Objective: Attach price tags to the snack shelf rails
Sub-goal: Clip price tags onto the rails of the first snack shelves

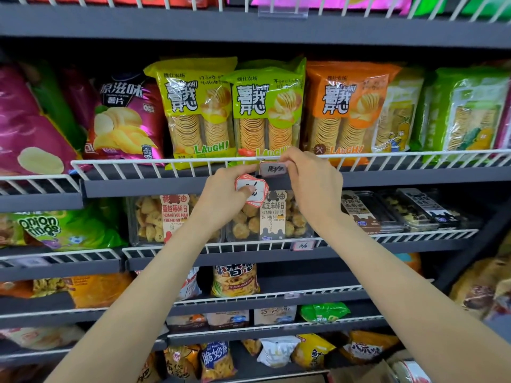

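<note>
A clear tag holder with a handwritten price tag (pixel 274 169) sits on the white wire rail (pixel 166 162) of the chip shelf. My right hand (pixel 312 183) pinches its right end, fingers curled over the rail's top wire. My left hand (pixel 228 194) grips a small stack of red-and-white price tags (pixel 255 186) under its thumb, and its forefinger touches the holder's left edge. Another tag holder (pixel 302 246) hangs on the rail one shelf below.
Green and orange chip packs (pixel 265 106) stand right behind the rail. Clear cookie boxes (pixel 273 217) fill the shelf under my hands. An empty clear holder (pixel 282 13) clips to the top rail. More snack bags crowd the lower shelves.
</note>
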